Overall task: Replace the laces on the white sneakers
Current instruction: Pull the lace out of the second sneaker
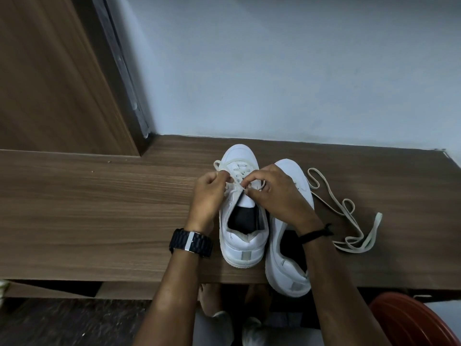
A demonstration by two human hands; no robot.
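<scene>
Standing side by side on wooden table: two white sneakers. Left sneaker, partly laced; left hand and right hand each pinched its lace. Loose lace lay right of right sneaker.

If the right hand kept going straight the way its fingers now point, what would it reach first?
The right hand points left across the laced sneaker, pinching its lace. It would probably meet the left hand first, just across the eyelets; depth is unclear.
</scene>
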